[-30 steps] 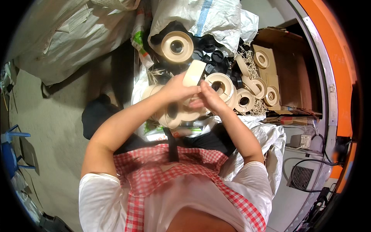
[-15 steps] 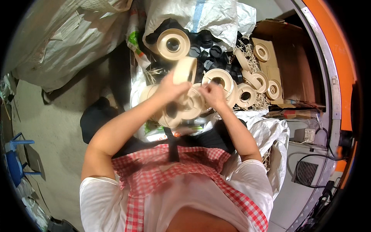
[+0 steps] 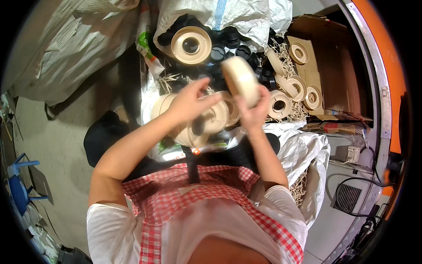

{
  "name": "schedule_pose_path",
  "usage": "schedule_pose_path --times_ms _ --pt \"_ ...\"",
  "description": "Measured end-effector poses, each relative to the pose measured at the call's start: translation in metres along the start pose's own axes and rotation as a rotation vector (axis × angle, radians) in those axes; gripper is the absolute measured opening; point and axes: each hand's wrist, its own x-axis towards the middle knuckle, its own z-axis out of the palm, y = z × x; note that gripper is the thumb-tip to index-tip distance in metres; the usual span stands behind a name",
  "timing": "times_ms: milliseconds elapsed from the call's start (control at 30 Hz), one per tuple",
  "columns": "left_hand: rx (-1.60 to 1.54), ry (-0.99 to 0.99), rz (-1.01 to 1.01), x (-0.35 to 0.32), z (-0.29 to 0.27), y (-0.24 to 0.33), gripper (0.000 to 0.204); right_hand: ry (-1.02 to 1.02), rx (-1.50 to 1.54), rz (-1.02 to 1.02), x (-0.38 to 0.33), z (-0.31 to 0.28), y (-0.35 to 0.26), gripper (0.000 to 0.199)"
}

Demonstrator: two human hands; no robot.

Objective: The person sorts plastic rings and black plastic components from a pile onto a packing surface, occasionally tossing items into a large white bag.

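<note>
A cream-coloured plastic ring [image 3: 242, 81] stands tilted on edge in my right hand [image 3: 255, 110], which grips its lower right rim; it is smeared by motion. My left hand [image 3: 191, 101] is open to the left of it, fingers apart and nothing between them. Below the hands, cream flanged rings [image 3: 215, 116] lie in a heap near my lap and partly hide one another. A larger cream ring [image 3: 191, 45] rests farther back. Round black plastic caps [image 3: 218, 52] are piled behind the hands.
At the right lie several cream rings [image 3: 280, 105] on thin pale sticks [image 3: 285, 66], next to an opened cardboard box [image 3: 336, 66]. White woven sacks [image 3: 189, 13] stand behind and at the left. A grey machine with a black cable [image 3: 337, 189] is at the right.
My right hand has lifted a cream ring, now tilted in its fingers. The left hand, earlier at another upright ring, has drawn a little left and is now without it.
</note>
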Motion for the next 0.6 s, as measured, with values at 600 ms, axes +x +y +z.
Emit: schedule_pose_path --times_ms 600 --pt "-0.853 0.177 -0.119 0.016 -0.017 0.012 0.048 -0.186 -0.325 0.372 0.04 0.036 0.15 0.029"
